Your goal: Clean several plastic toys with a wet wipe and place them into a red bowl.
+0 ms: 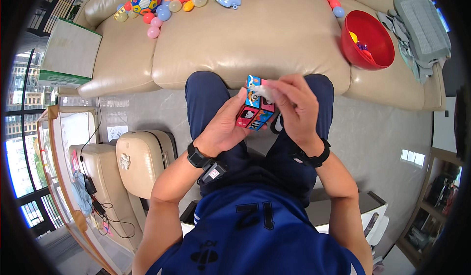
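Above my knees, my left hand (230, 122) grips a picture-printed puzzle cube (251, 117) with pink, blue and black faces. Its fingers pass under the cube and the thumb lies along its left side. My right hand (298, 107) pinches a crumpled white tissue or cloth (263, 92) between thumb and fingertips, against the upper part of the cube. The tissue hides some of the printed squares. Black straps are around both wrists.
A beige leather sofa (250, 43) spans the far side, bearing a patterned ball (146, 0), small coloured balls and a red bowl (382, 50). A white and green box (70, 50) stands at the left. Beige padded seats (138, 161), cables and a wood-framed rail (70, 186) are lower left.
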A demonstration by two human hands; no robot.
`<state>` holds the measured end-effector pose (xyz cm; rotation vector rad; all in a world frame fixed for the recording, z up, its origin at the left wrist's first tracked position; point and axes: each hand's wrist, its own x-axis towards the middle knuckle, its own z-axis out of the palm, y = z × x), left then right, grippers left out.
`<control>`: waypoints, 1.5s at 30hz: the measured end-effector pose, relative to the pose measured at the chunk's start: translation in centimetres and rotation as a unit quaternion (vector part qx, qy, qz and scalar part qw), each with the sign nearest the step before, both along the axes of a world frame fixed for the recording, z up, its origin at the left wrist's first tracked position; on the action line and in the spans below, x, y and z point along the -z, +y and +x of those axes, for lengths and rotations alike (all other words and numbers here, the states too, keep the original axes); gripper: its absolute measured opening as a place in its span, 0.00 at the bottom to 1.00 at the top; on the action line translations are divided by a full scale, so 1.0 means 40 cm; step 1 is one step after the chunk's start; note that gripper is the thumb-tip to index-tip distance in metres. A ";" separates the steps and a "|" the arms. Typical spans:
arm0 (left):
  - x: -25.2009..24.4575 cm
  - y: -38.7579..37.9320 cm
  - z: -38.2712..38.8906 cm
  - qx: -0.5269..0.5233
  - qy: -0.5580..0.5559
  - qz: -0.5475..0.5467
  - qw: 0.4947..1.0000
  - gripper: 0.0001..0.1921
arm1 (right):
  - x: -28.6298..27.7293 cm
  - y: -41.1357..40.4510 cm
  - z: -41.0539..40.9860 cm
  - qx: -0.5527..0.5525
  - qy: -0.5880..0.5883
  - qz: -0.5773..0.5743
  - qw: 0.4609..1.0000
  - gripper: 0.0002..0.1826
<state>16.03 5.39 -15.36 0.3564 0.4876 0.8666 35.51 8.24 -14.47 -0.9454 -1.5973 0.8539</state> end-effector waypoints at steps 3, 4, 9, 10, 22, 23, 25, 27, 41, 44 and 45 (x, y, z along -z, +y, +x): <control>0.001 0.005 0.012 -0.041 0.069 -0.032 0.996 0.30 | -0.001 -0.022 -0.004 -0.039 0.016 -0.022 0.999 0.09; 0.002 0.009 0.012 -0.056 0.051 -0.041 0.996 0.28 | -0.016 -0.027 0.007 -0.050 -0.013 -0.006 0.999 0.09; -0.012 0.026 0.019 -0.126 0.089 -0.087 0.984 0.24 | -0.036 -0.037 -0.006 -0.013 -0.030 0.061 0.998 0.12; -0.007 0.026 0.020 -0.117 0.065 -0.085 0.987 0.23 | -0.028 -0.027 -0.014 -0.009 -0.051 0.101 0.994 0.13; -0.009 0.020 0.022 -0.074 0.020 -0.051 0.996 0.25 | 0.001 -0.025 0.000 0.007 -0.104 0.195 0.975 0.17; -0.014 0.021 0.023 -0.075 -0.009 -0.048 0.996 0.26 | -0.004 -0.027 0.009 0.017 -0.086 0.158 0.983 0.15; -0.022 0.019 0.019 -0.077 -0.024 -0.058 0.995 0.29 | -0.005 -0.024 0.026 0.025 -0.068 0.122 0.990 0.14; -0.038 0.023 0.022 -0.067 -0.086 -0.053 0.993 0.29 | -0.003 -0.011 0.041 0.023 -0.044 0.067 0.996 0.09; 0.024 0.015 0.055 -0.093 -0.145 -0.124 0.977 0.29 | 0.006 -0.003 0.050 0.056 0.133 -0.093 0.985 0.10; 0.052 0.011 0.060 -0.087 -0.124 -0.166 0.974 0.26 | -0.017 0.016 0.024 0.032 0.081 -0.028 0.996 0.13; 0.064 0.011 0.052 -0.077 -0.173 -0.160 0.969 0.26 | -0.022 0.011 0.020 0.010 -0.011 -0.001 1.000 0.15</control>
